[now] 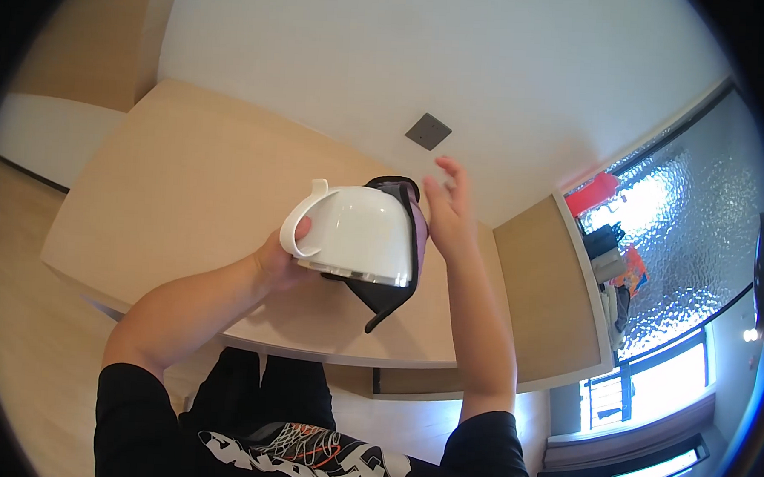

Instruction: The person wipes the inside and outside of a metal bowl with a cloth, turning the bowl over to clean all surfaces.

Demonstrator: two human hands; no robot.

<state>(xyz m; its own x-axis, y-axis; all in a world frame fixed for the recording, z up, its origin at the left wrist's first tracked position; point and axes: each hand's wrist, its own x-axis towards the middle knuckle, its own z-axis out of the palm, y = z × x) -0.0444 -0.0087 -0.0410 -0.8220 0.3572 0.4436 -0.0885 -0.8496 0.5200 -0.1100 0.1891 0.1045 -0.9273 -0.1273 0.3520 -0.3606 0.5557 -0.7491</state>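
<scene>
A glossy white vessel with a curved handle, perhaps a kettle or pot, is held tilted above a light wood-toned desk. My left hand grips it from the left, below the handle, with the thumb showing inside the handle loop. A purple cloth piece with black edging covers the vessel's right side, and one black corner hangs below. Close to the cloth's right side, my right hand is raised with its fingers apart and slightly blurred. Whether its palm touches the cloth, I cannot tell.
A dark wall socket plate is on the white wall behind the desk. To the right stands a wooden side panel, with a red object and several small items beyond it by textured glass.
</scene>
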